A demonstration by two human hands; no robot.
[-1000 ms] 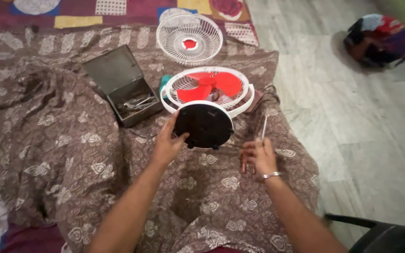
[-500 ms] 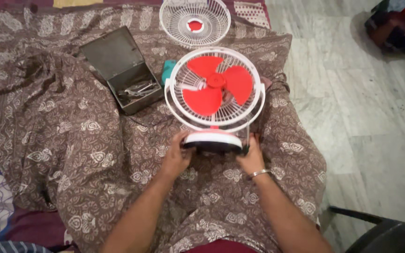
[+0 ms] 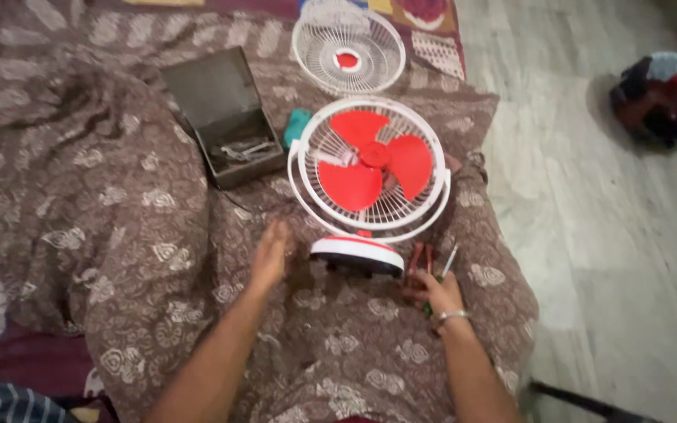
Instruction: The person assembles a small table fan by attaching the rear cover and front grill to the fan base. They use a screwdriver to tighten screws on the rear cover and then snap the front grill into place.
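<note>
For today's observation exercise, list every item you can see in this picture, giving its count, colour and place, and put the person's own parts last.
Table fan: one, white cage and round base, red blades, front guard off, standing on the blanket in the middle.
Front guard: one, white with red centre, lying beyond the fan.
Tool box: one, dark grey, lid open, left of the fan, metal tools inside.
Teal object: one, between box and fan, mostly hidden.
Blanket: one, brown with pale flower print, under everything.
Floor: pale stone, right side.
Cloth bundle: one, multicoloured, on the floor far right.
Left hand: open, beside the fan's base.
Right hand: holding thin tools, silver bangle on the wrist.
</note>
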